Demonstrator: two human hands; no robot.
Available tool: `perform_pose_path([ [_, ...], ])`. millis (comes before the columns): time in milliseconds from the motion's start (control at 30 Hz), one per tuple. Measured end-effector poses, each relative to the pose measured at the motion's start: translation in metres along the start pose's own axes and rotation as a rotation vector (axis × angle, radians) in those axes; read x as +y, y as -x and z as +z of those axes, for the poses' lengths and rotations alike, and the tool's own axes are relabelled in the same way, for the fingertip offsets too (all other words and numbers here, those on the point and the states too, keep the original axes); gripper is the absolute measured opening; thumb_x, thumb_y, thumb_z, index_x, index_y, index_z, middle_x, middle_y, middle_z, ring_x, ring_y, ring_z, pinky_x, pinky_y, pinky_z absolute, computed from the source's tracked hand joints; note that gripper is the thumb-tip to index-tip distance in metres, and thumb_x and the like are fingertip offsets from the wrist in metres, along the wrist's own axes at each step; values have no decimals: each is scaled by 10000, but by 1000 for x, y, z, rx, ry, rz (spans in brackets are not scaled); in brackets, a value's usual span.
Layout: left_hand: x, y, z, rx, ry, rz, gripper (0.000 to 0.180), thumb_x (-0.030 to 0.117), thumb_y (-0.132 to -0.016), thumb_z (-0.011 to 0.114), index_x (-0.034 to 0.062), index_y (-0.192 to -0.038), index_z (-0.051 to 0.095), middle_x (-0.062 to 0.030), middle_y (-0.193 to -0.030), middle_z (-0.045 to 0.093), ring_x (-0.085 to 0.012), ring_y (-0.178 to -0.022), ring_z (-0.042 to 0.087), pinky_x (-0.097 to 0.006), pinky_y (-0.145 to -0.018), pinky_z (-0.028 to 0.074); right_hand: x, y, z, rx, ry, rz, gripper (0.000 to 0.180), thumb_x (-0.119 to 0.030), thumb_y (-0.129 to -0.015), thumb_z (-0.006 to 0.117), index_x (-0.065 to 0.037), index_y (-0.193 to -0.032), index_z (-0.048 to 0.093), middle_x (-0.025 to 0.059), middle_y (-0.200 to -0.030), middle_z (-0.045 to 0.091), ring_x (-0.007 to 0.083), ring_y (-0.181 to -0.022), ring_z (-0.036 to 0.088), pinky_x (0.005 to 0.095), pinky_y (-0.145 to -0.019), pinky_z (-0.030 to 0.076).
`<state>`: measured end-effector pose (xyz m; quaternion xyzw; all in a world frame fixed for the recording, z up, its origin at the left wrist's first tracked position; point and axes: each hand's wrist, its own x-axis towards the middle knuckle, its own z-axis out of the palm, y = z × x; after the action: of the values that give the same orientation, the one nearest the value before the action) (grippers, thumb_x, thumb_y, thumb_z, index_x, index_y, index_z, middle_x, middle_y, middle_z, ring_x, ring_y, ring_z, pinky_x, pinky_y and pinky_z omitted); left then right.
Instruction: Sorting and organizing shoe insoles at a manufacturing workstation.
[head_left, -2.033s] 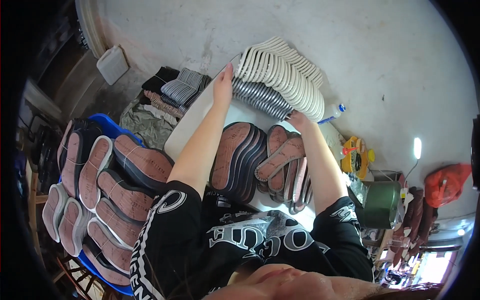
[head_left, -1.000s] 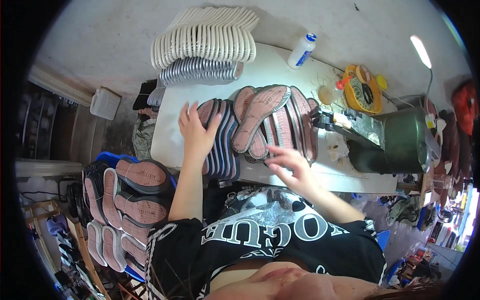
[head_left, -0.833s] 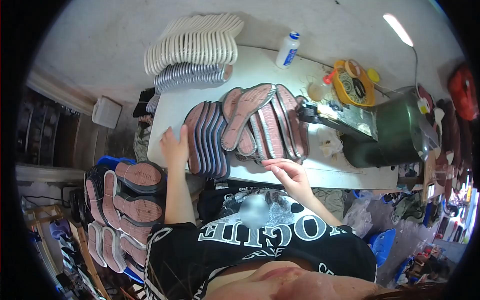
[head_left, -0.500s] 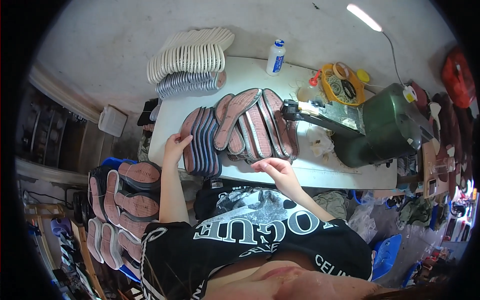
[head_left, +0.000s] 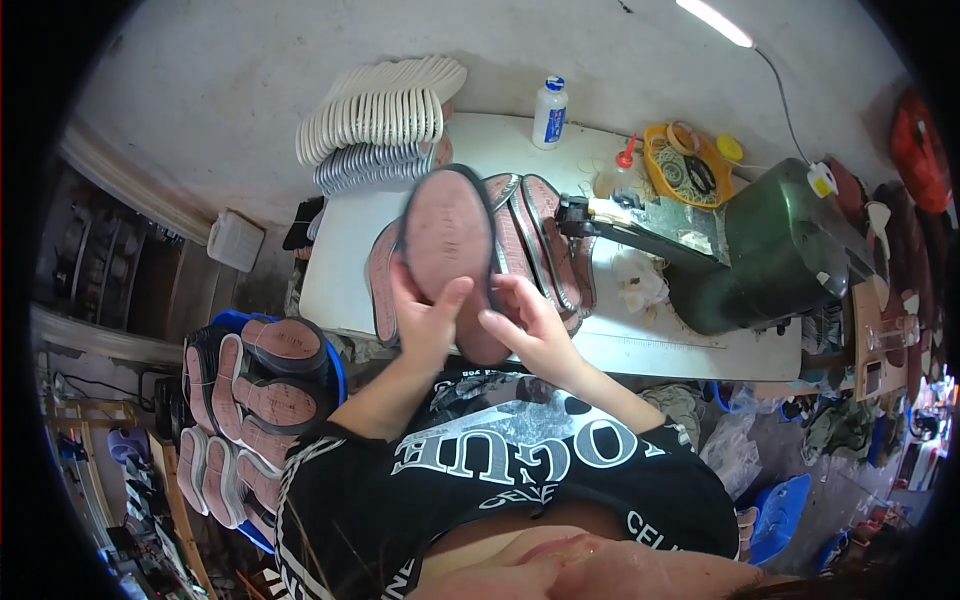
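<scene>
The left hand and the right hand both pinch one pink shoe sole above the white table

Raised sole: motion-blurring, its lower end hiding behind the left hand and right hand. Soles on desk: partly hiding behind it. Lower-left blue crate: mostly covered by stacked soles.
</scene>
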<state>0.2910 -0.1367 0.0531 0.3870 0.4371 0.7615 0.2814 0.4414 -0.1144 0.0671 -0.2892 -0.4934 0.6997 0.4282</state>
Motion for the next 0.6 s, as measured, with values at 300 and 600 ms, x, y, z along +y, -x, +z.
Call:
perform_pose_path([
  [300,20,-42,44,-469,415,-636,446,206,-894,612,-39,-1239,471,-110,-1074,618,-154,-942,626,-295,-841,513,-38,-9,-56,-495,-441,31,417,-352,-933,596,49,-1051,601,87,-960,649,165,-898,619,282,-809,491],
  [600,8,-42,79,-568,316,-526,423,118,-829,681,-35,-1186,513,-88,-1029,630,-131,-939,609,-273,-855,484,-33,-29,-96,-467,-230,82,229,-202,-881,673,19,-939,672,55,-795,674,106,-670,635,224,-578,516],
])
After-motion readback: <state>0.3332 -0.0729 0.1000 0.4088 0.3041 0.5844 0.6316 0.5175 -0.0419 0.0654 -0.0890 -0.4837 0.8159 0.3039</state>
